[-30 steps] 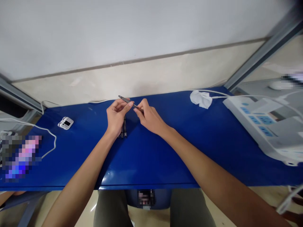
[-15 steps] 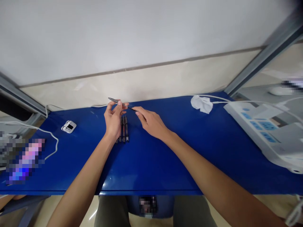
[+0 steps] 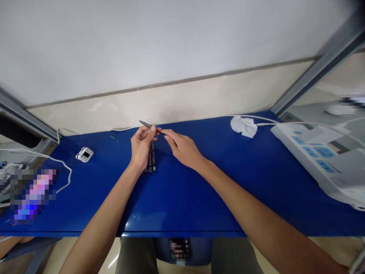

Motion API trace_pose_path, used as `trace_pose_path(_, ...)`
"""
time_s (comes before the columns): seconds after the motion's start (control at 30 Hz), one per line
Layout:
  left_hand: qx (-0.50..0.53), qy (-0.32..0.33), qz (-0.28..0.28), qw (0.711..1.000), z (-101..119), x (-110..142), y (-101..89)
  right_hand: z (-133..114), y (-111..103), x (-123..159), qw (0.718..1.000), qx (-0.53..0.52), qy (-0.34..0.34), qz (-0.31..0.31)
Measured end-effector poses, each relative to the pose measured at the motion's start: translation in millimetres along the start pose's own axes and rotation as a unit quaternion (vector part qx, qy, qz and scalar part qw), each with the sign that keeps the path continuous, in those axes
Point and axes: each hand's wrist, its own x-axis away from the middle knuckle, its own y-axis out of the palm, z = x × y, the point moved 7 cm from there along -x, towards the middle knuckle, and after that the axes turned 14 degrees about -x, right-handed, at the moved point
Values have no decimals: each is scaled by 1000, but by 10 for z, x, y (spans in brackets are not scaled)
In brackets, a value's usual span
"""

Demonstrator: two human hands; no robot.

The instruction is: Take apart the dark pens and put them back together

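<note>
A slim dark pen [image 3: 145, 124] is held between both hands above the blue table [image 3: 188, 198]. My left hand [image 3: 142, 146] pinches it near the middle with thumb and fingers, its grey end sticking out to the upper left. The fingers of my right hand [image 3: 181, 146] are closed round the pen's other end, which they mostly hide. Beneath and beside my left hand lie several dark pens [image 3: 154, 158] side by side on the table, partly covered by that hand.
A small white case with a dark screen [image 3: 84, 154] lies at the left, near a blurred-out phone-like object [image 3: 34, 198] and white cables [image 3: 68, 171]. Toward the back right are a crumpled white tissue [image 3: 244, 126] and a white power strip [image 3: 299, 152]. A pale wall rises behind.
My left hand has slid right along the pen, closer to my right hand, and now covers more of the pens on the table. The right hand has hardly moved.
</note>
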Motion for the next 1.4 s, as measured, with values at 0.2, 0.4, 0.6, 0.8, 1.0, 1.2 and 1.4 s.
trace_pose_path(0.2, 9, 19, 47, 999, -1, -36, -104, 70, -27, 4, 999, -5, 30, 18)
trace_pose_path(0.4, 13, 22, 56, 998, 11, -51, -136, 103, -12, 15, 999, -13, 31, 23)
trace_pose_path(0.6, -23, 25, 14, 999, 54, 16, -16, 126, -13, 17, 998, -38, 42, 32)
trace_pose_path(0.8, -64, 24, -61, 996, 29, 94, 165, 91, -8, 7, 999, -39, 33, 18)
trace_pose_path(1.0, -69, 32, -63, 995, 43, 95, 146, 96, -15, 0, 995, -90, 19, 35)
trace_pose_path(1.2, -79, 14, -67, 995, 18, 91, 138, 98, -3, -11, 995, -101, 11, 23)
trace_pose_path(1.4, -71, 11, -60, 996, 15, 89, 122, 72, -6, -11, 994, -105, -4, 24)
